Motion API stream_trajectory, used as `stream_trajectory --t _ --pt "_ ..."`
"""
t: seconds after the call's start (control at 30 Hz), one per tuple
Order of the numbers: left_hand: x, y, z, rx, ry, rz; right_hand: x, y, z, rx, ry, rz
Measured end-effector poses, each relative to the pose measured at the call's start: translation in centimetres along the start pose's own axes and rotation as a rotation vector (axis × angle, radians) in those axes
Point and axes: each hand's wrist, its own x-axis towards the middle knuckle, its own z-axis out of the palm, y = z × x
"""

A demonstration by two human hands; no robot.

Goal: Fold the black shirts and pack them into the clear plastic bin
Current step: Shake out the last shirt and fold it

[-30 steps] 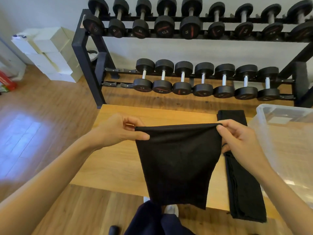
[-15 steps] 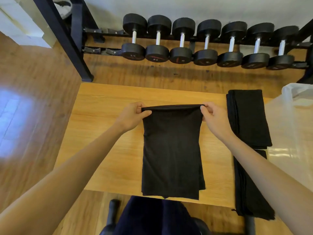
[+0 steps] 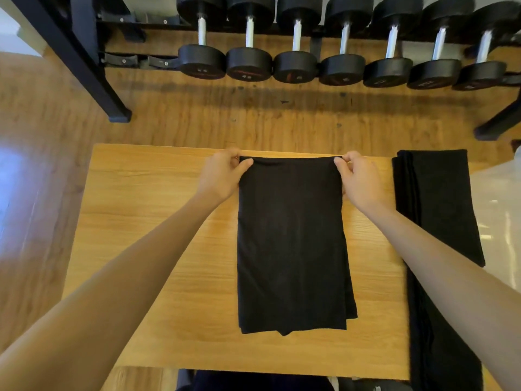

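A black shirt (image 3: 291,244), folded into a long narrow strip, lies flat down the middle of the wooden table (image 3: 158,221). My left hand (image 3: 222,176) pinches its far left corner and my right hand (image 3: 359,182) pinches its far right corner, both near the table's far edge. Another folded black shirt (image 3: 439,204) lies to the right, with more black fabric (image 3: 439,334) running toward me beneath my right forearm. The clear plastic bin (image 3: 499,210) shows only partly at the right edge.
A black dumbbell rack (image 3: 93,66) with several dumbbells (image 3: 296,66) stands on the wooden floor beyond the table. Dark clothing on my legs (image 3: 253,380) shows below the table's near edge.
The shirt hung in the air from both hands; it has been lowered and laid flat on the table, with the held edge carried to the far side. The view tilted downward.
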Motion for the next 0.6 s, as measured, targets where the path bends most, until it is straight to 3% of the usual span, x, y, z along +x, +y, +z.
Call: stream_trajectory --t 0.23,0.33,0.43,0.5,0.6 --pt "1.0 0.0 1.0 0.059 0.101 0.014 1.4 0.1 0.7 -0.127 0.083 0.053" --pt "-0.1 0.2 1.4 0.035 0.239 0.042 0.6 0.1 0.6 -0.233 0.263 0.046" --pt "-2.9 -0.1 1.9 0.037 0.319 0.231 -1.6 -0.5 1.7 -0.14 0.417 -0.195" --pt "-5.2 -1.0 3.2 0.107 0.225 0.38 -3.8 -1.0 4.0 -0.172 0.275 -0.36" --pt "-7.8 -2.1 5.0 0.297 0.068 0.438 -6.7 -1.2 7.2 -0.353 0.041 -0.414"
